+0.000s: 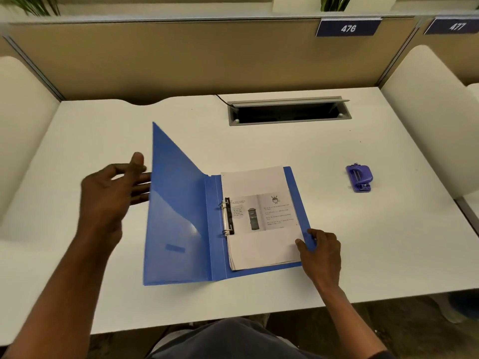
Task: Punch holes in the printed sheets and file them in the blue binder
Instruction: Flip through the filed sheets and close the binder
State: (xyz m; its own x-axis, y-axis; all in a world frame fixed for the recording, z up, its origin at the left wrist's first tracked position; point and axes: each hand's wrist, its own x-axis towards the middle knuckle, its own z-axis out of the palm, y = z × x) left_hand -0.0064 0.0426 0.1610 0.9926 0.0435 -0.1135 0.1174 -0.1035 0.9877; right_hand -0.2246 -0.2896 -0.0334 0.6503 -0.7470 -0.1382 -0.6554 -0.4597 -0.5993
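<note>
Clearly, from the head view, the blue binder (215, 226) is seen lying open near the front of the white table (388, 242), its front cover (173, 203) tilted up on the left and not yet closed. The printed sheets (261, 218) are stacked on the right half, threaded on the two-ring mechanism (227, 216), so the filing is judged nearly done. The left hand (111, 195) is held behind the raised cover with its fingers (137, 182) spread and loose; nothing is gripped, and whether the fingertips touch the cover cannot be told, since they are hidden behind the plastic. The right hand (321, 252) is pinched on the lower right corner of the back cover, thumb just beside the sheet edge, so the binder is steadied.

Several slips are judged possible. If the flexible cover is pushed unevenly, it may buckle or snap down. Whether the rings are fully shut cannot be made out; if they are gaping, sheets may be pulled off when the cover swings. The lower edges of the stack look slightly fanned, so corners may be creased under the closing cover. Should the right-hand pinch be released early, the binder may skid on the smooth table. The purple hole punch (359, 178) stands well apart to the right and is not endangered.
</note>
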